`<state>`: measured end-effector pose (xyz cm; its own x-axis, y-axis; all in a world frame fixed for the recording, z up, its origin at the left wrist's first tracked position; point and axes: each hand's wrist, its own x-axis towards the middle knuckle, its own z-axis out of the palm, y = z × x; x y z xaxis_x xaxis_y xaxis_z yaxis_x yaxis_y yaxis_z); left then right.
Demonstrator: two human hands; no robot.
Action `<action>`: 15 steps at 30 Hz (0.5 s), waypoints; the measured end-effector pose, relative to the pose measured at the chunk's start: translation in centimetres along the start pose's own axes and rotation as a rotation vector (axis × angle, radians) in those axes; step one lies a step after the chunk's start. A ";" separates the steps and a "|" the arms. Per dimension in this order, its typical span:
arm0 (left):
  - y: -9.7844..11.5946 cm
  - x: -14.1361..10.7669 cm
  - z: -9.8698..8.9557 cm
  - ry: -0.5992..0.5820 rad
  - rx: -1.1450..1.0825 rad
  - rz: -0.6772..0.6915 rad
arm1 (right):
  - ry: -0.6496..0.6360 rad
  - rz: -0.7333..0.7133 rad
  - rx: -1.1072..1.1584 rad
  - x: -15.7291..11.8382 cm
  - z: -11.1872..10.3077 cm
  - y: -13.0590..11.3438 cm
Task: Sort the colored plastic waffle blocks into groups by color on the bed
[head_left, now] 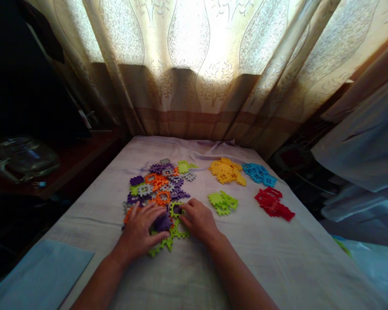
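Observation:
A mixed pile of flat interlocking toothed toy pieces, orange [161, 198], purple [136, 180] and grey [145, 190], lies on the cloth. My left hand [140, 230] rests over the pile's near left part, its fingers spread around a dark purple piece [162, 222]. At the pile's near right edge, my right hand [198, 218] has thumb and fingertips closed on the edge of a light green square frame piece [175, 209]. More light green pieces [179, 231] lie between and below the hands. The fingers partly cover the pieces under them.
Right of the mixed pile are single-colour heaps: green [223, 202], yellow [226, 171], blue [259, 173] and red [273, 203]. A folded light blue cloth [42, 275] lies at the near left. A glass jug [26, 159] stands left of the covered table; curtains [187, 86] hang behind.

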<state>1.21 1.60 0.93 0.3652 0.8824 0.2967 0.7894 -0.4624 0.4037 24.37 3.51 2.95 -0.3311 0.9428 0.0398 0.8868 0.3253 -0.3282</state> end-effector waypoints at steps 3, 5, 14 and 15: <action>0.8 -0.3 0.5 -0.082 0.041 0.028 | -0.025 -0.024 -0.025 0.1 0.0 -0.3; 1.0 -0.3 0.7 -0.072 0.043 0.012 | -0.040 -0.026 -0.042 0.2 -0.2 -0.4; -1.6 1.1 -1.4 0.250 -0.036 -0.202 | -0.025 0.014 -0.033 0.2 -0.1 0.5; -2.4 1.0 -1.6 0.304 -0.020 -0.237 | -0.026 0.026 -0.036 0.1 0.0 0.7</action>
<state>-1.06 3.48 1.66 0.0085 0.9002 0.4354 0.8235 -0.2533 0.5076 24.94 3.87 2.77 -0.3158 0.9488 0.0075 0.9060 0.3039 -0.2945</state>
